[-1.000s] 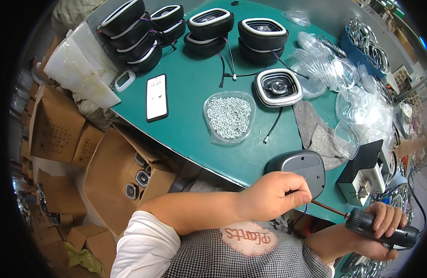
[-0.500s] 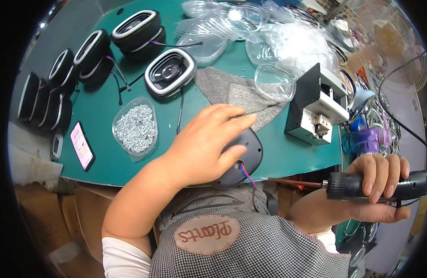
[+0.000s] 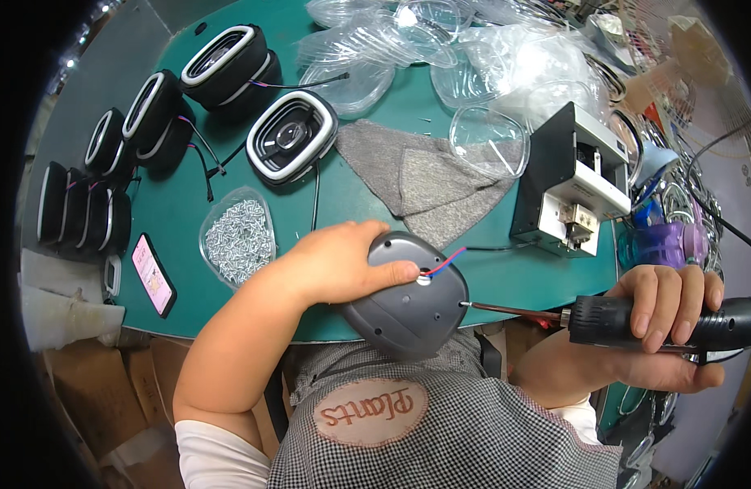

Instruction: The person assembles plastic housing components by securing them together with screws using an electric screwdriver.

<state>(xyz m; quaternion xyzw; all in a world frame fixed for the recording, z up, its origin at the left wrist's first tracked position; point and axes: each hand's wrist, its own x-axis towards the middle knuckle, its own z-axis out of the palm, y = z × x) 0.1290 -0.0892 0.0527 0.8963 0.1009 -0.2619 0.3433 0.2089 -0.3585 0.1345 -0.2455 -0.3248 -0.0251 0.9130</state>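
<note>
My left hand [image 3: 343, 262] grips a dark grey rounded speaker housing [image 3: 416, 314] by its far left side, thumb on top near the wire hole and other fingers mostly hidden. The housing lies back side up at the table's front edge, and its red and blue wires [image 3: 447, 262] run off to the right. In my right hand [image 3: 673, 306] is a black electric screwdriver [image 3: 603, 323], held level with its long bit [image 3: 514, 311] pointing left. The bit's tip meets a screw hole at the housing's right edge; whether a screw sits there is too small to tell.
A clear tray of small screws [image 3: 238, 240] and a phone [image 3: 154, 273] lie at left. Finished-looking speakers [image 3: 290, 134] stand farther back. Grey cloth [image 3: 408, 175], a black-and-white boxy machine [image 3: 571, 183] and clear plastic covers [image 3: 351, 77] occupy the rear and right.
The housing has turned, so its wires now lead right instead of down toward my lap. My left hand has shifted to its left side, and the screwdriver's tip has come to its right edge.
</note>
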